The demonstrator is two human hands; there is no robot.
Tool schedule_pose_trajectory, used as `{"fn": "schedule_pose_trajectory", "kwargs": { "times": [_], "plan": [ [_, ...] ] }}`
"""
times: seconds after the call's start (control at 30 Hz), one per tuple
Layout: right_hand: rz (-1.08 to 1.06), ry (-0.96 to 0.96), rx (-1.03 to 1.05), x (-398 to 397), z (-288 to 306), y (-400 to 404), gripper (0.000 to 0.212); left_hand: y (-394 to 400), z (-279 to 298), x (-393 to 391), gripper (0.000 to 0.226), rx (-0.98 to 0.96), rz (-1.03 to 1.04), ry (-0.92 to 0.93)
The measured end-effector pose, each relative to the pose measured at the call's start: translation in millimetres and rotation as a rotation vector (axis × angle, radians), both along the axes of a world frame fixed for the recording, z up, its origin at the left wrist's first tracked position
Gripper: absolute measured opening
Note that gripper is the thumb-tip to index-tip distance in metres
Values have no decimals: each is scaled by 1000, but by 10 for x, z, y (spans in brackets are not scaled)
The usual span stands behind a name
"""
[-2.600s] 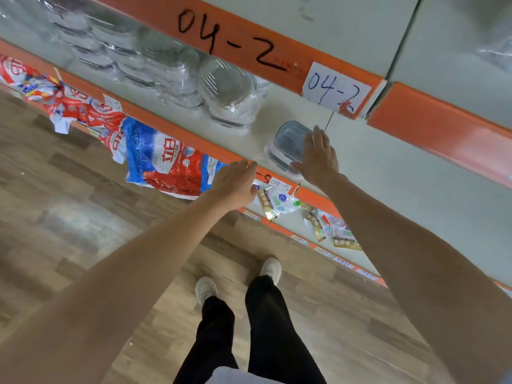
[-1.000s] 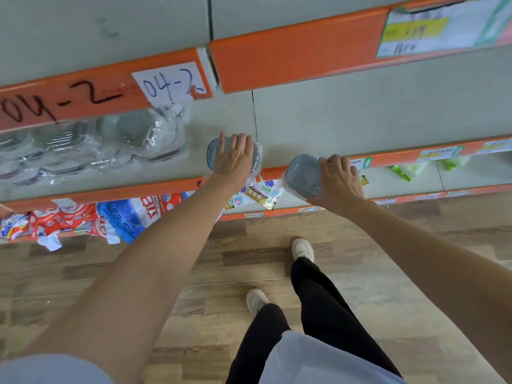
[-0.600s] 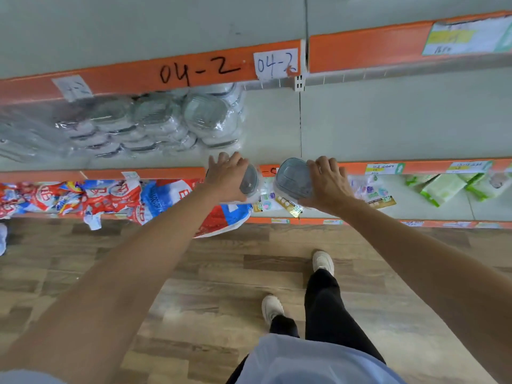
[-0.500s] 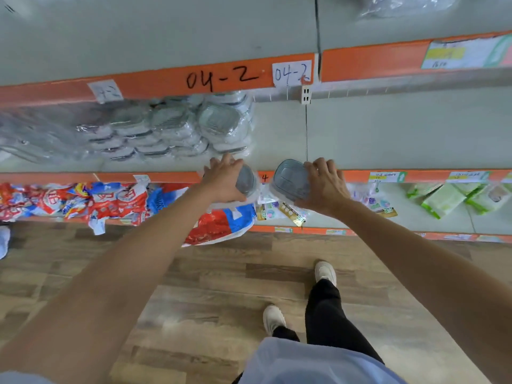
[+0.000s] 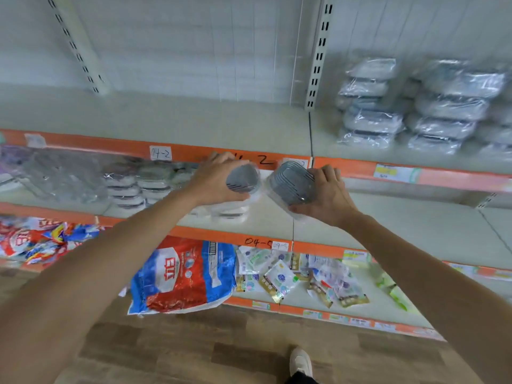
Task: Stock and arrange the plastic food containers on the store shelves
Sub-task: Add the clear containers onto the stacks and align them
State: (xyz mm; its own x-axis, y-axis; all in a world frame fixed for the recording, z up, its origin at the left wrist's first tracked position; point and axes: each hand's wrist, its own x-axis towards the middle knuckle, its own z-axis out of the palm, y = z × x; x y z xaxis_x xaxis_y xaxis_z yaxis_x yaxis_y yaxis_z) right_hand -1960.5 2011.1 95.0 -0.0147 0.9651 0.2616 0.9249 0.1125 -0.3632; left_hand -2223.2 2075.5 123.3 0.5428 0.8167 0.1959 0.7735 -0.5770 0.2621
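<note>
grey-lidded plastic containers, one gripped in my left hand (image 5: 213,181), one in my right hand (image 5: 324,194), both held up before the orange shelf edge (image 5: 346,167). light, stiff, slick in wrap i'd guess; grip the rims.

Evenly and softly lit from overhead, bright, with no hard shadows. Strong wide-angle bowing along the orange shelf edges (image 5: 415,173). Motion blur throughout, worst over the wrapped container stacks (image 5: 415,106) at right and the far left side. Faint glare on their plastic wrap.
</note>
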Motion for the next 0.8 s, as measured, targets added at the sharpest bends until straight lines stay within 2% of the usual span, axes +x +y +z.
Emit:
{"fn": "schedule_pose_trajectory", "kwargs": {
  "times": [0.13,0.43,0.63,0.77,0.8],
  "plan": [
    [-45,-3,75,302,314,104,90,134,319,344,75,20,-17,-22],
    [-91,-23,188,1212,946,636,93,689,916,1298,72,153,-57,-105],
    [21,-42,95,1830,1445,1087,85,1061,1149,1829,70,216,-42,-151],
    [109,-195,-30,2038,1760,1385,60,1220,1256,2038,64,226,-14,-205],
    [119,-229,-88,2070,1810,1467,59,1246,1278,2075,63,214,-8,-220]
  ]
}}
